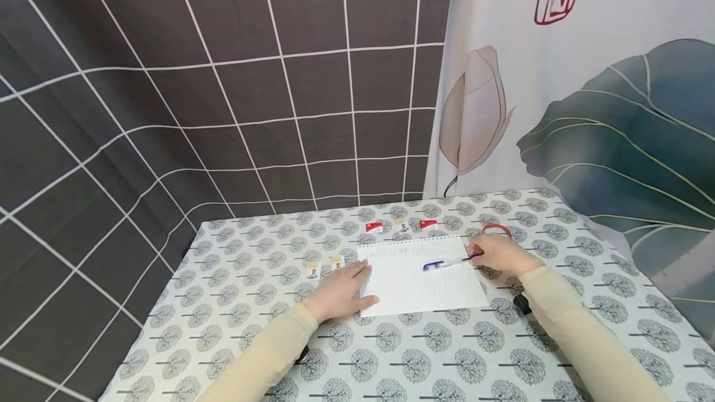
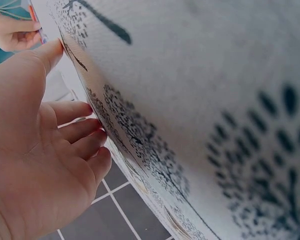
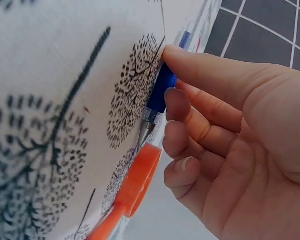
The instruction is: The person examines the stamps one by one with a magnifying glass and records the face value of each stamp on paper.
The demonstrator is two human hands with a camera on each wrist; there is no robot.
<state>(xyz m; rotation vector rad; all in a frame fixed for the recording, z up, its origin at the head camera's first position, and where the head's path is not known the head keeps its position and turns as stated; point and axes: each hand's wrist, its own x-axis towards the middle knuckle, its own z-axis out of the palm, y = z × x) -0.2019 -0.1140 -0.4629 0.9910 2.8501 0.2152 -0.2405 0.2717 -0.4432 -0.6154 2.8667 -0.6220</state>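
A sheet of lined paper [image 1: 419, 290] with a perforated top edge lies on the table, faint writing along its upper lines. My left hand [image 1: 341, 290] rests at the sheet's left edge, fingers extended and thumb on the lower left corner; the left wrist view shows its palm side [image 2: 45, 145]. Over the sheet's right edge, my right hand [image 1: 501, 254] pinches a blue-and-clear pen [image 1: 438, 265] between thumb and fingers. In the right wrist view the pen's blue grip [image 3: 164, 87] sits by the thumb, metal tip bare and pointing away from the sheet.
A red-orange ring-shaped thing [image 1: 496, 227] lies just beyond the right hand. Red-and-white cards [image 1: 373, 227] and a pale card [image 1: 401, 226] lie behind the sheet. Small pale cards [image 1: 313, 270] lie left of it. The tree-print tablecloth [image 1: 234, 327] meets a dark checked curtain [image 1: 313, 141].
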